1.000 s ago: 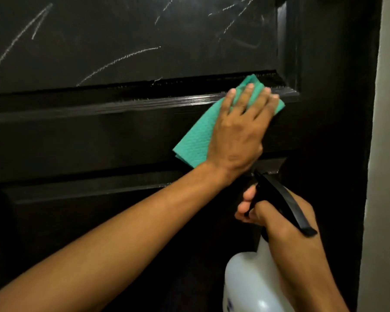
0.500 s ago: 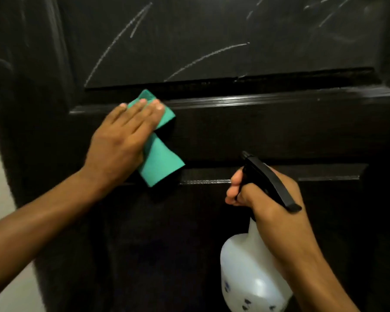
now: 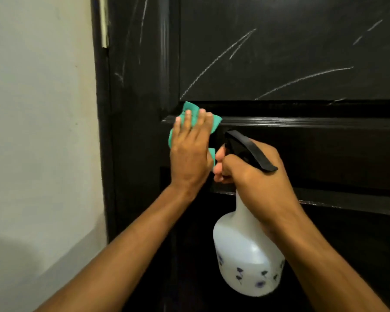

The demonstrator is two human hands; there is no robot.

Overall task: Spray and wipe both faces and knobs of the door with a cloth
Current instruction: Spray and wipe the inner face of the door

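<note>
Pretty dim overall, esp. the door [image 3: 302, 154], which is so dark the lower panel goes nearly pure black w/ no detail. Light seems to come from behind/above me, a bit to the left: the wall [image 3: 38, 109] is the brightest thing in the shot, and there's a soft rounded shadow across its bottom left corner. Glossy molding [image 3: 302, 121] picks up a thin streak of glare, same w/ the vertical edge next to the panel. My spray bottle [image 3: 245, 251] glows kinda washed out. Focus is ok in the middle; my forearms go soft toward the bottom. Wide-angle lens bends the door frame [image 3: 101, 131] a little.
</note>
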